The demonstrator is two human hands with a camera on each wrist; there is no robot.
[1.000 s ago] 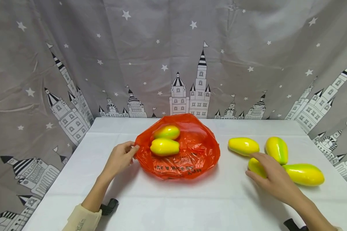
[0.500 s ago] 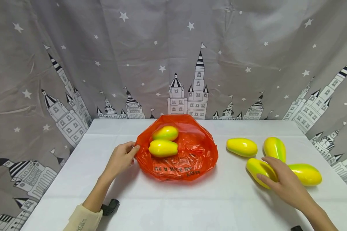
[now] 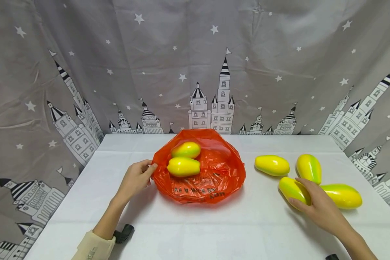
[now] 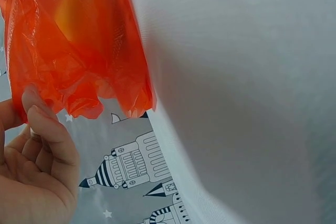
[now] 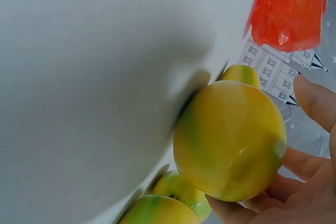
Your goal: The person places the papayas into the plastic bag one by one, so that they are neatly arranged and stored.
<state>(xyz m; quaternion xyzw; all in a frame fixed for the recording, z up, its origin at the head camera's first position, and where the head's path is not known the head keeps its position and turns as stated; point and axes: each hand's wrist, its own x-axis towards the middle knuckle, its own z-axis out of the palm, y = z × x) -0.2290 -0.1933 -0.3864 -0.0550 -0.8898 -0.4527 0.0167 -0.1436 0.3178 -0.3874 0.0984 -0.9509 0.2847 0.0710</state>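
Observation:
My left hand pinches the left rim of a red plastic bag between thumb and fingers. The bag lies with its mouth spread, and two glossy yellow-green papayas rest inside. On the right, my right hand curls round another papaya, thumb on the near side and fingers on the far side. The right wrist view shows this papaya end-on, close over the white cloth, with the fingers behind it. In the left wrist view the bag's gathered edge hangs from the left fingertips.
Three more papayas lie around the right hand: one to the left, one behind, and one on the right, partly covered by the hand. A white cloth covers the table. A grey castle-print curtain hangs behind.
My right hand has gone from reaching over the papaya to curling round its right part, and the papaya has shifted slightly. The left hand keeps its place at the bag's rim.

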